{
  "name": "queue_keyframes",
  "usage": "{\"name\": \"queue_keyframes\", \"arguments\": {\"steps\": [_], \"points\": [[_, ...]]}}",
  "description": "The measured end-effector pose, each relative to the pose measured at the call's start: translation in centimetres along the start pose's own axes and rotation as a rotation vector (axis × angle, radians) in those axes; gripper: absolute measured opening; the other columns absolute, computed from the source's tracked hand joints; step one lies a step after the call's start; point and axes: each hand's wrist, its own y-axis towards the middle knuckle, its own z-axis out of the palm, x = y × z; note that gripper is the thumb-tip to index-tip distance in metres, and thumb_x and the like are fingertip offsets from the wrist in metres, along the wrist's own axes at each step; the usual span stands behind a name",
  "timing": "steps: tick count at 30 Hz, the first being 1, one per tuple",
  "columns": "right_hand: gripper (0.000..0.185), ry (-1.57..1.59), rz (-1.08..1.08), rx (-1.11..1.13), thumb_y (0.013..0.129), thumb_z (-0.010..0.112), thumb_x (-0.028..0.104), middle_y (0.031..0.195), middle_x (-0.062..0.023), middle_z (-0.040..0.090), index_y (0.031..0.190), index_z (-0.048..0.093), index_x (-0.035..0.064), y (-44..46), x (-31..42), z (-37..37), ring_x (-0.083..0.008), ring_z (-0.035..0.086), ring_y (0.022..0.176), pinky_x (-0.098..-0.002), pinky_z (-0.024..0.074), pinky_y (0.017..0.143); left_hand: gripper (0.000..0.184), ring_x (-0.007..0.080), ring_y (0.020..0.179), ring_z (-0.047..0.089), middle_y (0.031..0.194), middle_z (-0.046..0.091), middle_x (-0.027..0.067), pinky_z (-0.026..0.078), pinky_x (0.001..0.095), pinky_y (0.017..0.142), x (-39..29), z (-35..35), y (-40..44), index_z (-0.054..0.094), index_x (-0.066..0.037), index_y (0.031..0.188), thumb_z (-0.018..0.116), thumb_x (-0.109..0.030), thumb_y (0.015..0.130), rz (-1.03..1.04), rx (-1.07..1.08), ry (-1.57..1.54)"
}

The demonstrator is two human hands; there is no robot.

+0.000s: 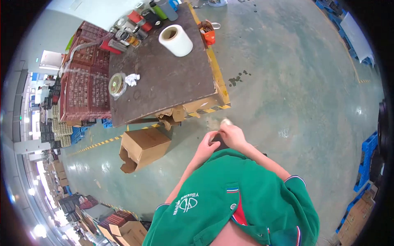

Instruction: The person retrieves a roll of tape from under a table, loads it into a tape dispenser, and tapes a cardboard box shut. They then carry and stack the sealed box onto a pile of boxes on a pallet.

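Brown-topped table (156, 82) stands ahead and to the left, yellow tape along its right edge. Green shirt (242, 180), worn by the person, is the item nearest the hands, just behind them. Torn-open carton (150, 138) sits on the floor beside the table. White roll (179, 44) rests on the tabletop. Left hand (206, 146) and right hand (232, 135) meet, fingers bent; whether either grasps anything cannot be told
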Motion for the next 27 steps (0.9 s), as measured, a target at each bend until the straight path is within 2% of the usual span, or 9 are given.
{"name": "queue_keyframes", "arguments": {"steps": [3,6,9,14,18,20,22,24,27], "points": [[0.008,-0.102,0.336,-0.088,0.079,0.054,0.016,0.071,-0.0157,0.060,0.082,0.052,0.0085,2.1,-5.9,-3.4,-0.0361,0.059,0.069,-0.0476,0.0453,0.058,0.048,0.0170,0.100,0.057,0.118,0.054,0.0093,0.047,0.0299,0.081,-1.9,0.5,5.7,0.043,-0.005,0.126,0.059,-0.014,0.082,-0.157,0.103,0.103],[0.024,0.040,0.729,-0.327,0.085,0.053,0.029,0.069,-0.0157,0.060,0.081,0.056,0.0057,0.6,-14.3,-9.6,-0.0323,0.060,0.068,-0.0412,0.0451,0.059,0.042,0.0175,0.094,0.059,0.114,0.056,0.0088,0.047,0.0310,0.080,-3.7,1.7,13.4,0.047,-0.004,0.121,0.058,-0.015,0.081,-0.002,0.270,0.228],[0.024,0.281,1.024,-0.549,0.086,0.052,0.022,0.063,-0.0052,0.058,0.076,0.057,0.0010,-5.7,-21.4,-14.9,-0.0137,0.054,0.059,-0.0277,0.0422,0.056,0.036,0.0175,0.093,0.059,0.110,0.057,0.0089,0.047,0.0322,0.081,-12.6,4.1,19.6,0.052,-0.004,0.116,0.056,-0.016,0.082,0.000,0.379,0.376],[0.012,0.312,1.440,-0.769,0.075,0.054,0.013,0.061,-0.0058,0.056,0.070,0.056,0.0023,-17.3,-28.2,-17.4,-0.0122,0.049,0.049,-0.0249,0.0394,0.045,0.033,0.0183,0.091,0.059,0.109,0.057,0.0101,0.046,0.0318,0.082,-17.8,7.8,27.8,0.054,-0.007,0.114,0.054,-0.018,0.082,0.056,0.416,0.198],[0.005,0.409,1.632,-0.736,0.069,0.051,0.003,0.060,-0.0077,0.055,0.072,0.054,0.0009,-13.9,-32.5,-19.7,-0.0155,0.051,0.048,-0.0283,0.0391,0.042,0.030,0.0209,0.090,0.061,0.108,0.057,0.0098,0.047,0.0331,0.080,-15.4,8.7,32.3,0.055,-0.007,0.110,0.051,-0.018,0.083,-0.043,0.309,0.328],[0.004,0.249,1.520,-0.562,0.070,0.051,0.004,0.059,-0.0073,0.056,0.071,0.055,0.0021,-8.4,-36.2,-22.3,-0.0166,0.051,0.048,-0.0296,0.0395,0.042,0.029,0.0214,0.090,0.061,0.107,0.057,0.0110,0.047,0.0327,0.080,-14.1,8.9,33.9,0.055,-0.006,0.110,0.052,-0.016,0.083,-0.149,0.198,0.360],[0.012,-0.616,0.718,0.345,0.068,0.056,0.014,0.053,-0.0056,0.052,0.058,0.057,0.0075,-6.3,-46.8,-26.5,-0.0160,0.053,0.054,-0.0367,0.0434,0.053,0.028,0.0215,0.090,0.061,0.106,0.058,0.0119,0.047,0.0327,0.081,-13.4,9.3,34.7,0.055,-0.004,0.109,0.053,-0.013,0.083,-0.261,0.044,0.258],[0.021,0.090,1.134,-0.243,0.073,0.053,0.020,0.051,-0.0047,0.051,0.056,0.053,0.0079,7.9,-45.4,-32.2,-0.0162,0.054,0.052,-0.0330,0.0432,0.049,0.028,0.0216,0.091,0.061,0.105,0.060,0.0124,0.048,0.0326,0.082,-13.6,10.3,35.5,0.056,-0.003,0.109,0.054,-0.011,0.082,-0.346,-0.047,0.173],[0.015,0.052,0.934,-0.199,0.080,0.057,0.018,0.065,-0.0040,0.059,0.075,0.055,0.0038,20.2,-55.5,-38.5,-0.0106,0.050,0.053,-0.0265,0.0408,0.046,0.027,0.0200,0.093,0.060,0.104,0.062,0.0101,0.047,0.0316,0.083,-13.7,11.9,36.7,0.056,-0.003,0.110,0.054,-0.011,0.084,-0.423,-0.089,0.104]]}}
